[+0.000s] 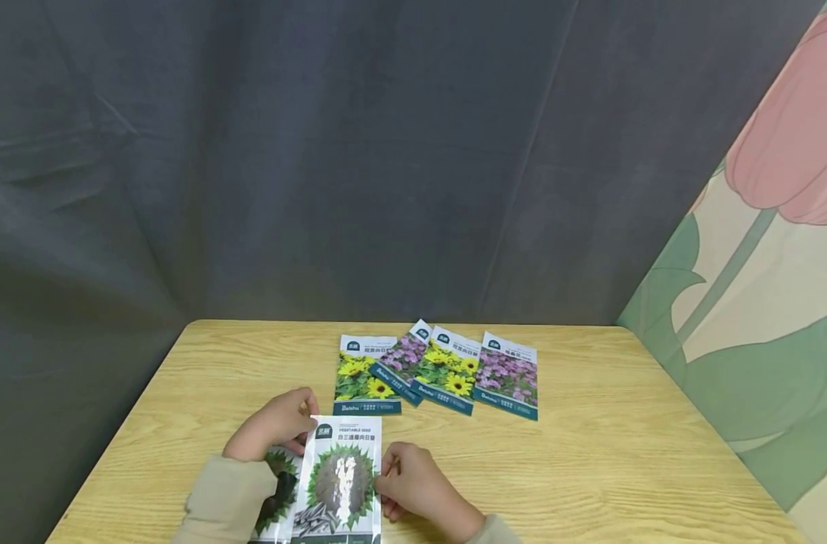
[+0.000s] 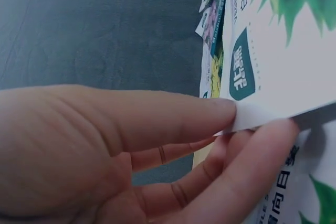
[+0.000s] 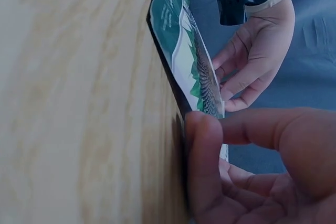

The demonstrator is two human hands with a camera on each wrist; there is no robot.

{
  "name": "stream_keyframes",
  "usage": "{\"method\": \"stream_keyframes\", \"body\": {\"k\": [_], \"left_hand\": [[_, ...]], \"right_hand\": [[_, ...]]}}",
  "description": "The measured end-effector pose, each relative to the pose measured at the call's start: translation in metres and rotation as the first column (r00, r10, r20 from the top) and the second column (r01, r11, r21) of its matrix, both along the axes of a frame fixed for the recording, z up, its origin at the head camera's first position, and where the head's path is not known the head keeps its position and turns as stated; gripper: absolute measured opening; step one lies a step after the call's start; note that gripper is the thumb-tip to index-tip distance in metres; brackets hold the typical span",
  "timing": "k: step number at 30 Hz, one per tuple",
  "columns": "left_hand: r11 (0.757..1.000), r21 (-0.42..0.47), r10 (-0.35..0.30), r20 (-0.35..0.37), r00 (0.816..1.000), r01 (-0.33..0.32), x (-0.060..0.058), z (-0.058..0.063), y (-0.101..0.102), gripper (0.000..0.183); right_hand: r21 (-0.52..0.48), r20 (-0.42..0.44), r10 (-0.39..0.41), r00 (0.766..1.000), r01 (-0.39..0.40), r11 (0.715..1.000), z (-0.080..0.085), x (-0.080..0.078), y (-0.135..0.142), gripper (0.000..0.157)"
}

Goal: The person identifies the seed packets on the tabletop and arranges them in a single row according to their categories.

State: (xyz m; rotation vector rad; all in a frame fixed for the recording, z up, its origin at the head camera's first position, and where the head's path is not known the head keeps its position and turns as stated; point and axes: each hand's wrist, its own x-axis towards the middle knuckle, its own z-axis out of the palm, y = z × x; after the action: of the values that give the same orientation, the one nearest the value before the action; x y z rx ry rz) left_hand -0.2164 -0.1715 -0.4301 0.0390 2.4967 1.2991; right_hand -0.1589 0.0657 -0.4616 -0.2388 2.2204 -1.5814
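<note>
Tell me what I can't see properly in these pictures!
Head view: much of the lower sunflower packet, hidden by the left sleeve and upper sunflower packet.
Head view: the upper sunflower packet's bottom end, cut off by the picture's edge.
Head view: part of the slanted purple-flower packet, under the yellow-flower packet to its right.
Right wrist view: writing on the green packet corner, too blurred.

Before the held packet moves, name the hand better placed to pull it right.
Right hand, probably: it pinches the held packet by its right edge, the pulling side. The left hand pinches the upper-left corner, nearer the partly covered packet.
</note>
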Motion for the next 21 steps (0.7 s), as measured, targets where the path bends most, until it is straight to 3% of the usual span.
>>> {"method": "stream_keyframes", "body": {"k": [8,21], "left_hand": [[0.995,-0.095,0.001,-0.001,1.0,-0.001,0.0006,-0.0008,0.0001,0.007],[0.99,-0.14,-0.01,-0.022,1.0,0.006,-0.0009,-0.0057,-0.0009,0.014]], "right_hand": [[0.046,-0.052,0.018,0.998,-0.015,0.999,0.0006,-0.0011,-0.0024,0.019],[0.076,-0.083,0.044,0.996,-0.038,0.996,-0.0006,-0.0027,-0.0013,0.022]]}}
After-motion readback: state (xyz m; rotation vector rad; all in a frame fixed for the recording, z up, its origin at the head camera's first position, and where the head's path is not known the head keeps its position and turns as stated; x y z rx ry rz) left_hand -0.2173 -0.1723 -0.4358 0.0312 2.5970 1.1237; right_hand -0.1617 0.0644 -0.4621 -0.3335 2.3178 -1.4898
